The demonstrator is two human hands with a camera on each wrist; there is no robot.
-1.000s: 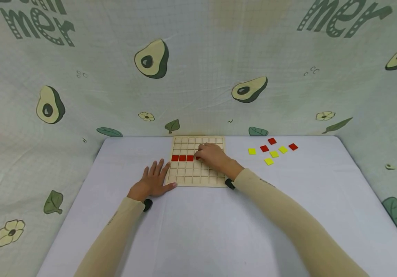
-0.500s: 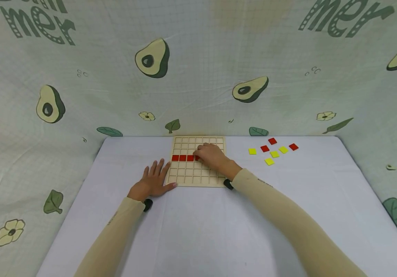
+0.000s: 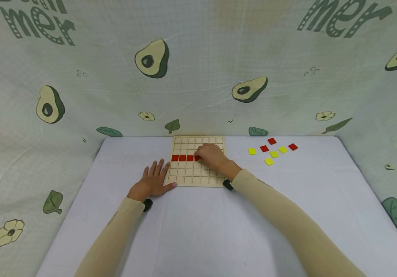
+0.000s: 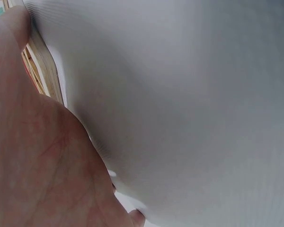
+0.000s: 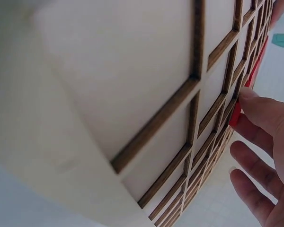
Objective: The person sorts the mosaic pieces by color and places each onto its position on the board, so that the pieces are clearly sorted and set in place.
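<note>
Right hand [image 3: 212,156] pinching a red tile [image 3: 197,158] (grip clamped on it) over the gridded board [image 3: 193,180], just right of three other red tiles [image 3: 182,158], left hand [image 3: 154,182] lying spread on the table [image 3: 205,227] at the board's left edge

White table [image 3: 201,227] — gridded board [image 3: 191,179], loose red tiles [image 3: 272,141], loose yellow tiles [image 3: 269,161]

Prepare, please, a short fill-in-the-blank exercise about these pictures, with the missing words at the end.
The right hand pinches a ____ tile.
On the table, right of the board, lie ____ yellow tiles.
Near them lie ____ loose red tiles.
In the head view, the left hand rests at the board's ____ side.
Missing words: red; four; three; left.
</note>
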